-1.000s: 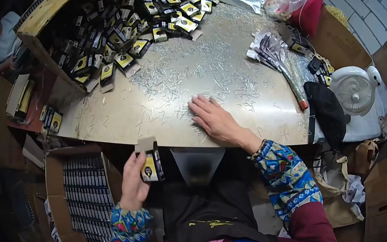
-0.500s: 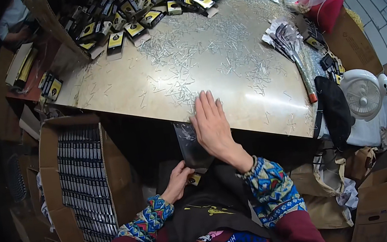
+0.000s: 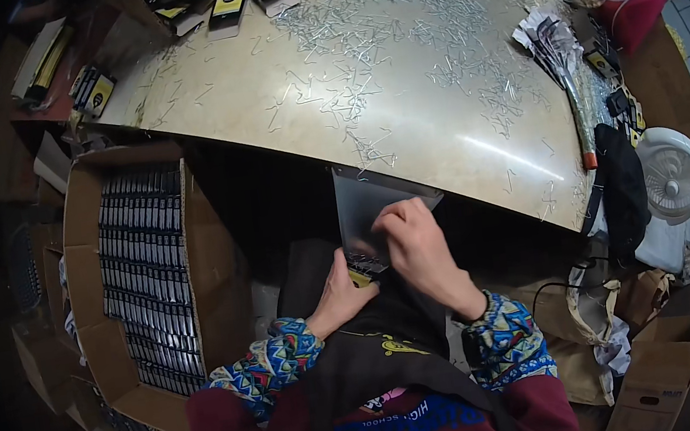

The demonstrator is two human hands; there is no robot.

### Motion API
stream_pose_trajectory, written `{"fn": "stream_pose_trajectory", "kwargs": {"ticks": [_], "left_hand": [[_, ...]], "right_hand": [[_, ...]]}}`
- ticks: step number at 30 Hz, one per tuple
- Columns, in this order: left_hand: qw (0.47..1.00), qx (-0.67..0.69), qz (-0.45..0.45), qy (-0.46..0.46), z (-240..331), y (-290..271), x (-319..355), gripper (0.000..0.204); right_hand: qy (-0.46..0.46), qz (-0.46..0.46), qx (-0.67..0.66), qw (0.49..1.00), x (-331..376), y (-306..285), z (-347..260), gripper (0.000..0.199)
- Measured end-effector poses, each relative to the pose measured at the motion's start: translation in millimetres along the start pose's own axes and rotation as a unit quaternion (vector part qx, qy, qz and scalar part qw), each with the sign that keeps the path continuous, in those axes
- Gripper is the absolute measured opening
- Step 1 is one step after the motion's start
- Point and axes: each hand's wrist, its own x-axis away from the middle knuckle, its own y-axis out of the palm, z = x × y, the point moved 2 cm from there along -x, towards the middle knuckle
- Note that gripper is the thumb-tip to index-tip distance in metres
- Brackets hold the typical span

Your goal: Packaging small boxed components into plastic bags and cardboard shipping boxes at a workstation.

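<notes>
One small black-and-yellow cardboard box (image 3: 360, 279), one grey tapering chute (image 3: 360, 200), one round white plastic fan (image 3: 673, 180) at three o'clock and one brown cardboard carton (image 3: 87, 278) at nine o'clock are counted. On the pale smooth tabletop (image 3: 241, 106) at twelve o'clock, silvery metal hooks (image 3: 351, 100) are scattered uncountably. At six o'clock, under the chute's lower end, the box is gripped by the curved left hand (image 3: 342, 295). The right hand's (image 3: 422, 249) fingers are curled; whether anything is pinched cannot be told.

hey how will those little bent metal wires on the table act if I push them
The bent wires look thin, so each is probably light and easy to push. The tabletop looks smooth and shiny, so they'd likely slide readily. Many overlap, so some may snag and drag along together.
</notes>
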Motion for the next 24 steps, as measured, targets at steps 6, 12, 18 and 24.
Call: {"fn": "stream_pose_trajectory", "kwargs": {"ticks": [6,12,18,24], "left_hand": [[0.977,-0.130,0.116,0.120,-17,-4,2,0.071],[0.974,-0.166,0.143,0.058,-6,-42,38,0.078],[0.949,-0.163,0.170,0.209,40,-25,29,0.083],[0.953,-0.088,0.184,0.222,67,-33,17,0.084]], "right_hand": [[-0.093,-0.218,0.052,0.970,38,45,-8,0.032],[-0.014,-0.110,-0.143,0.984,35,14,0,0.038],[0.041,0.050,-0.204,0.977,15,43,-27,0.048],[-0.046,0.141,-0.154,0.977,20,7,-15,0.027]]}}
